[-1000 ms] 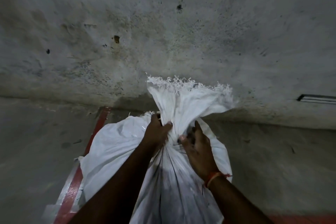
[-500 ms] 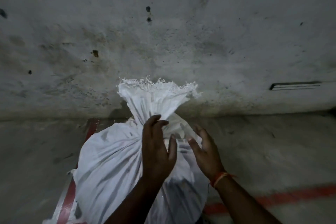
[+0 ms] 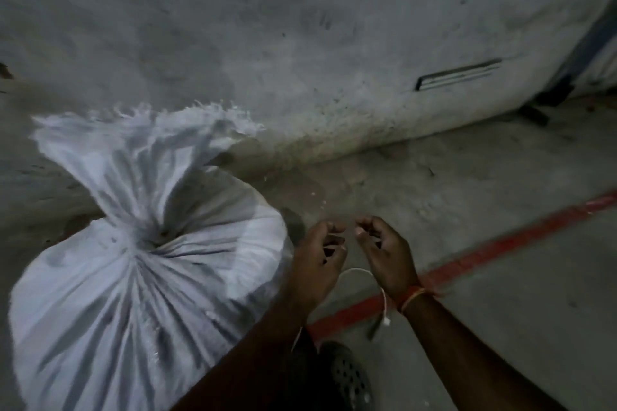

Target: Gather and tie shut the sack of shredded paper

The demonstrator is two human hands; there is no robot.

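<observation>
Sack (image 3: 127,277) first, on my far left: white woven cloth, bulging full, standing on the grey concrete floor (image 3: 500,294) close to the stained wall (image 3: 300,27). Its neck (image 3: 150,237) is gathered and twisted into a tight waist, and the frayed mouth (image 3: 143,130) fans out above it, leaning toward the wall. Neither hand touches it; I cannot make out any tie around the neck.

Just right of the sack I see my left hand (image 3: 317,260), fingers curled inward, fingertips close to those of the right hand (image 3: 384,253), which is curled the same way. The two are near each other over the floor with a small gap between them. A thin pale string (image 3: 357,272) loops below and between them, one end hanging down by the right wrist. Whether either hand pinches it, I cannot tell through the blur. An orange thread band (image 3: 412,297) circles the right wrist.

Below the forearms a dark perforated shoe (image 3: 347,374) shows. A red painted line (image 3: 500,247) runs across the floor toward the right, and a dark slot (image 3: 457,73) sits in the wall further right.
</observation>
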